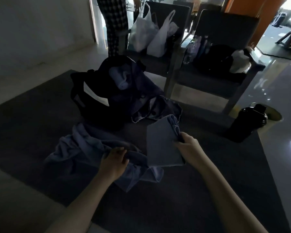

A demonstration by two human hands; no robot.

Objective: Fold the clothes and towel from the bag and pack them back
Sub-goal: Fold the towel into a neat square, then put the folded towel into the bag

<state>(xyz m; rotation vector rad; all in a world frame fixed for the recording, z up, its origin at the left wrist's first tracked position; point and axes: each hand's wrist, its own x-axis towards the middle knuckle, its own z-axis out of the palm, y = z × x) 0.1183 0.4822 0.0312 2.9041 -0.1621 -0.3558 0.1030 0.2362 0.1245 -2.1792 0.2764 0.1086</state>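
Here, a folded pale-blue cloth [161, 142] is held up by the right hand [190, 147], pinched along its right edge between thumb and curled fingers, so that it is lifted clear of the dark mat [175, 199]. A crumpled pale-blue garment [81, 148] is spread unfolded on the mat to the left, and a bunched fold of it is gripped by the left hand [115, 158], whose fingers are curled over the fabric. Just behind the garment a black bag [91, 105] is seen standing open, with a rolled pale cloth [123, 78] lodged in its mouth. A dark blue garment [151, 105] (whether it is denim cannot be told in this dim light) is draped from the bag down onto the mat. A black bottle [247, 123] is stood well to the right.
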